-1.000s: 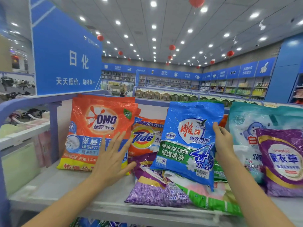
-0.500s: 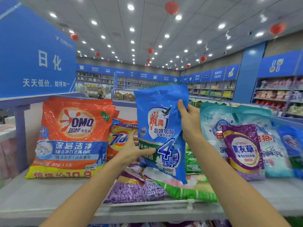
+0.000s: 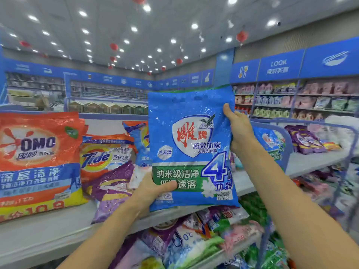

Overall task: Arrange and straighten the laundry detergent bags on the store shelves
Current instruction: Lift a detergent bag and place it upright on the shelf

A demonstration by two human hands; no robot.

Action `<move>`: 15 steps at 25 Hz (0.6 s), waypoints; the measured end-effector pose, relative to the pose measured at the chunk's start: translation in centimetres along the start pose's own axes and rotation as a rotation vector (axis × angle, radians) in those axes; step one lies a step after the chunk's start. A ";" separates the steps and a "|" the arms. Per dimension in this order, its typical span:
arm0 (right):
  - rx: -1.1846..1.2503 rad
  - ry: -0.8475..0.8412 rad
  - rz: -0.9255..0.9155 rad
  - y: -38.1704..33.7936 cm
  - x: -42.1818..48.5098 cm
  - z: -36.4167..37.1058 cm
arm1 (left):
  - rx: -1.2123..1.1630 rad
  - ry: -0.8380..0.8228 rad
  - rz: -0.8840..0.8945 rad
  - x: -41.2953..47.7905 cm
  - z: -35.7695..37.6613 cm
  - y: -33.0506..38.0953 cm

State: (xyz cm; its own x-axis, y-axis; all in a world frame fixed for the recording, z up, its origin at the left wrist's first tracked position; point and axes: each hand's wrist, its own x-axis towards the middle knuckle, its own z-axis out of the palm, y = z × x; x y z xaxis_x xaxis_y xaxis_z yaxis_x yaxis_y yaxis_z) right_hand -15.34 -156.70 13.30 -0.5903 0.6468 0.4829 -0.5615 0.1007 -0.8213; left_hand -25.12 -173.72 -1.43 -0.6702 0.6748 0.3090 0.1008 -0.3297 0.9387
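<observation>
The blue detergent bag (image 3: 191, 148) was held upright in the air in front of the top shelf (image 3: 48, 233), its printed face square to the camera and its bottom edge level. Half a second earlier it had hung tilted, one lower corner dipping toward the bags heaped below it. A second earlier it had been leaning on that heap.

The right hand (image 3: 238, 129) gripped the bag's upper right edge, thumb on the front and fingers curled behind, much as in both earlier frames. The left hand (image 3: 153, 189) gripped the lower left corner, thumb pressed across the green band and fingers hidden behind. A second before, that hand had been spread open near the orange OMO bag (image 3: 38, 162), holding nothing. It had then closed on the bag's left side.

Behind and left of the held bag, the OMO bag stood against the back of the shelf, now cut by the left edge of the view, which had swung rightward. The Tide bag (image 3: 105, 154) stood just beside it, and a purple bag (image 3: 112, 189) lay tilted in front of the Tide bag. Mixed bags (image 3: 194, 239) crowded the lower shelf beneath. To the right, a neighbouring shelf had come into view, carrying another blue bag (image 3: 272, 144) and purple packs (image 3: 307, 140).
</observation>
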 end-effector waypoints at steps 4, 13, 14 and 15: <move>-0.230 0.145 0.096 -0.6 -1.3 -8.5 | 0.068 -0.122 -0.046 -0.1 4.7 -2.0; -1.641 -0.072 -0.336 -4.9 -3.1 -19.5 | 0.114 -0.464 -0.156 0.1 21.4 -9.4; -1.665 -0.063 -0.253 -4.6 -2.7 -21.4 | 0.119 -0.502 -0.167 0.2 23.7 -10.6; -1.640 -0.013 -0.220 -4.6 -2.3 -23.7 | 0.124 -0.528 -0.181 0.3 25.9 -11.5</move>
State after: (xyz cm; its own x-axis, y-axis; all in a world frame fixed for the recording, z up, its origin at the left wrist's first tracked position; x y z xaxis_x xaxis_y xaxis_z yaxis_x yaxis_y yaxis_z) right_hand 2.34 -140.70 8.76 -0.5970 0.5079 0.6210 0.5358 0.8286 -0.1625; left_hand -7.49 -152.64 -8.14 -0.2295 0.9622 0.1465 0.1257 -0.1200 0.9848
